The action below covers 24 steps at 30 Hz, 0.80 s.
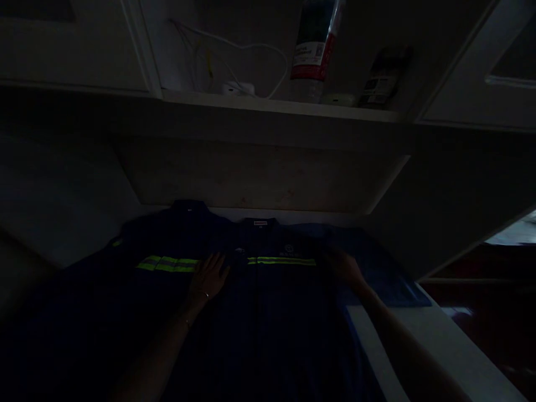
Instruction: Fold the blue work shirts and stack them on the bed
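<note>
Above my bench, a white wooden shelf holds a red-labelled plastic bottle, a white charger plug and a dark leaning packet.

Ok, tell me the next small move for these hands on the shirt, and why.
Probably slide the right hand outward along the sleeve to smooth it. The dark shirt lies spread face up on the white surface; both hands lie flat and open on its chest, the left hand between the yellow stripes.
</note>
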Each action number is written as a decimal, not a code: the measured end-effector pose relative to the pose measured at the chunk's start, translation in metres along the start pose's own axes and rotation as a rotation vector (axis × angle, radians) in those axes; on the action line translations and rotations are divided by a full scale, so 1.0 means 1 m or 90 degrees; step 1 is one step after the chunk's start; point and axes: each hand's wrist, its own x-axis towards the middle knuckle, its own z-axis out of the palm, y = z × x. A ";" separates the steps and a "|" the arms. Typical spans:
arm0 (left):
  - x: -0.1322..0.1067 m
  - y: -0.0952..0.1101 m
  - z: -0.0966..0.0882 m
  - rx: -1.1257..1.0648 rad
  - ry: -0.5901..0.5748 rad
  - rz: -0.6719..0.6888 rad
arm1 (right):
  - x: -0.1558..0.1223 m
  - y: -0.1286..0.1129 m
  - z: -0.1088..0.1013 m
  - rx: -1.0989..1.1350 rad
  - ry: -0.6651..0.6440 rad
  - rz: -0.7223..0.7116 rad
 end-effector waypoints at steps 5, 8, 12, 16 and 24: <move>0.001 0.001 -0.002 0.003 0.023 -0.001 | -0.037 -0.065 0.024 -0.200 -0.211 -0.259; -0.002 0.001 -0.003 -0.012 0.027 -0.003 | -0.039 -0.076 0.035 -0.153 -0.172 -0.284; 0.000 0.002 -0.007 -0.039 0.018 0.003 | -0.023 -0.066 0.054 -0.164 -0.070 -0.223; -0.008 0.011 -0.023 -0.053 -0.022 -0.013 | -0.021 -0.058 0.067 -0.182 -0.190 -0.179; -0.228 -0.015 -0.060 -0.280 0.164 -0.107 | -0.163 0.008 0.013 0.299 -0.110 0.108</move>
